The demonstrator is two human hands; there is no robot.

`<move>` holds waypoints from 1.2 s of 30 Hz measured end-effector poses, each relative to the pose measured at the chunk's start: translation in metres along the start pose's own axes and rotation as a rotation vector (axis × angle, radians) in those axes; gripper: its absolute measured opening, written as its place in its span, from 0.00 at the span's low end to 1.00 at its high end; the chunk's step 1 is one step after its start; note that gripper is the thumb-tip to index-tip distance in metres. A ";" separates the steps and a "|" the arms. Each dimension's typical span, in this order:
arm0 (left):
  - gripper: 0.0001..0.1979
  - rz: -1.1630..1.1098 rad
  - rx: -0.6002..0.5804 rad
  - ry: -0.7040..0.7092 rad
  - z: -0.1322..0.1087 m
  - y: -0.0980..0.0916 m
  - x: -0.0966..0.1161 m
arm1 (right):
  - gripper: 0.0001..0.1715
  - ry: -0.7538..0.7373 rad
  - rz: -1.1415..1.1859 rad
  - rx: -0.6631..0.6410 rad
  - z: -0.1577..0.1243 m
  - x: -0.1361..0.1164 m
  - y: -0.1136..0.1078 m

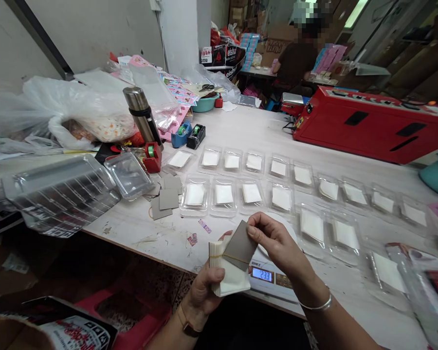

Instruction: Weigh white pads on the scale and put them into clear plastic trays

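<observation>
My left hand (206, 287) is closed around a stack of white paper sheets (231, 282). A rubber band (216, 255) runs around the stack and across a grey cardboard piece (240, 245) that lies tilted on it. Between thumb and fingers, my right hand (273, 238) pinches the upper right corner of that cardboard. Just behind and below the hands is a digital scale (273, 279), its lit display reading about 233 and its plate partly hidden by my right hand. More grey cardboard pieces (168, 199) lie loosely piled to the left.
Rows of clear plastic trays (224, 194) with white sheets cover the table's middle and right. A red machine (372, 124) stands behind them. Tape dispensers (196, 136), a steel thermos (140, 114) and nested plastic trays (62, 189) are at left. A person (297, 58) sits in the background.
</observation>
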State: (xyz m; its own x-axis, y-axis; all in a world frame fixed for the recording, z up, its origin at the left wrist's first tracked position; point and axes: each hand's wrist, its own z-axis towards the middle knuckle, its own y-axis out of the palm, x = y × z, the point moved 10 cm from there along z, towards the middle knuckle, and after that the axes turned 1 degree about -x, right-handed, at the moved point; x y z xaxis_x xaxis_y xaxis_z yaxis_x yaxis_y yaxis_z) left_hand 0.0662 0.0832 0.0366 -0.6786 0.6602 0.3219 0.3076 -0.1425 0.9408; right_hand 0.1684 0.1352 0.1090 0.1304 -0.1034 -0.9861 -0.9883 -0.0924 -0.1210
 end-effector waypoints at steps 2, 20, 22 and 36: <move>0.36 -0.030 0.023 -0.008 -0.001 -0.006 -0.001 | 0.18 -0.002 0.080 0.077 -0.001 0.001 -0.005; 0.22 -0.154 0.090 0.150 -0.040 -0.065 0.054 | 0.10 0.322 0.970 -0.090 0.045 0.021 0.051; 0.22 -0.173 0.103 0.168 -0.048 -0.075 0.061 | 0.10 0.322 0.936 -0.135 0.057 0.023 0.062; 0.37 -0.252 0.233 0.300 -0.079 -0.129 0.067 | 0.07 -0.027 -0.165 -0.030 0.222 -0.006 0.151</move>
State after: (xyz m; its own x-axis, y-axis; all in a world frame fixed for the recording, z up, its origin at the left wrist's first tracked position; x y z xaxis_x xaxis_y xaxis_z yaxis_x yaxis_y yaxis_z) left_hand -0.0710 0.0875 -0.0546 -0.9042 0.4050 0.1354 0.2272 0.1876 0.9556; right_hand 0.0006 0.3416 0.0709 0.2886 -0.0581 -0.9557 -0.9507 -0.1358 -0.2788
